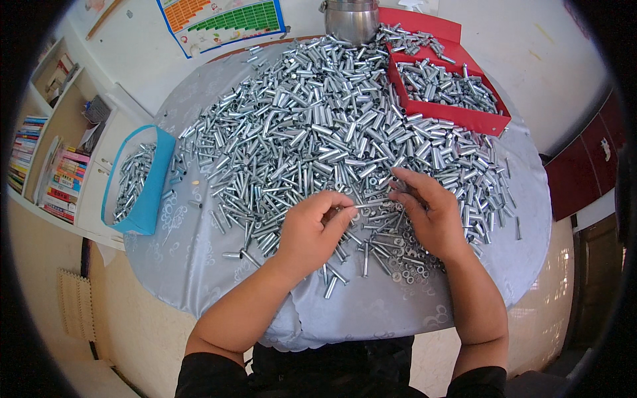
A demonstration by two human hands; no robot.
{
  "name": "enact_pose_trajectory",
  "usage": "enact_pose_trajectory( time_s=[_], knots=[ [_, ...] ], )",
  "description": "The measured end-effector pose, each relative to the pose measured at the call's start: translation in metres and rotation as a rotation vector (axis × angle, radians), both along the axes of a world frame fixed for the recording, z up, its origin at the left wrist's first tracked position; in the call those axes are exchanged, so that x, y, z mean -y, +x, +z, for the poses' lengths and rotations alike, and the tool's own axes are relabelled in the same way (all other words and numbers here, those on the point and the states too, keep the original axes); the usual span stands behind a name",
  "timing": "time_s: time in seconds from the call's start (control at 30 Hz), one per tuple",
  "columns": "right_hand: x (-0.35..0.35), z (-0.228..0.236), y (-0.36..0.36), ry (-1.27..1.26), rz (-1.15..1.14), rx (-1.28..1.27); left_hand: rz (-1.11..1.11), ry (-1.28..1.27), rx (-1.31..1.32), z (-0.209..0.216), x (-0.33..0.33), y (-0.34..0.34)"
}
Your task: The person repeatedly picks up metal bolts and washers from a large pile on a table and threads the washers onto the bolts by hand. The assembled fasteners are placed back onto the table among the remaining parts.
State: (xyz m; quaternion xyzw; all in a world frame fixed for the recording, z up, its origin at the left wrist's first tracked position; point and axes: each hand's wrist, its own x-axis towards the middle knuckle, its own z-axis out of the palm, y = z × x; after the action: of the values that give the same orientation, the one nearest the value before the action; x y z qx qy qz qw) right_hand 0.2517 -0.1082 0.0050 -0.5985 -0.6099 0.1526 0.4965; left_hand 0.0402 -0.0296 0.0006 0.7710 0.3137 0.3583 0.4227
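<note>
My left hand (313, 229) is closed in a pinch around one end of a thin silver bolt (371, 203), which points right across the gap between my hands. Close to the bolt's far end, the curled fingers and thumb of my right hand (434, 215) come together. Whatever small piece they may hold is too small to make out. Under and beyond both hands spreads a big heap of silver metal sleeves and bolts (318, 126). Loose washers (408, 268) lie below my right hand, with several bolts (365, 259) beside them.
A red box (458, 119) of metal sleeves stands at the far right, its lid (431, 28) folded back. On the left is a blue fabric bin (149, 209) with more metal pieces. A steel pot (352, 23) stands behind the heap. A grey cloth (199, 278) covers the round table.
</note>
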Motion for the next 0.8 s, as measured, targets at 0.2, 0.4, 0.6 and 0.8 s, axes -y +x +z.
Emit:
enact_pose_trajectory(
  time_s=[0.2,0.4,0.6,0.8],
  knots=[
    [0.006,0.004,-0.007,-0.134,-0.067,-0.094,-0.028,-0.437,0.261,-0.008,-0.003,0.002],
    [0.005,0.007,0.001,0.041,0.06,0.246,0.013,-0.454,0.307,-0.009,-0.007,0.001],
    [0.006,0.011,-0.006,-0.015,0.058,0.239,-0.012,-0.36,0.183,-0.011,-0.005,0.001],
    [0.011,0.014,-0.007,-0.105,0.017,0.064,-0.086,-0.561,0.3,-0.005,-0.004,0.003]
  ],
)
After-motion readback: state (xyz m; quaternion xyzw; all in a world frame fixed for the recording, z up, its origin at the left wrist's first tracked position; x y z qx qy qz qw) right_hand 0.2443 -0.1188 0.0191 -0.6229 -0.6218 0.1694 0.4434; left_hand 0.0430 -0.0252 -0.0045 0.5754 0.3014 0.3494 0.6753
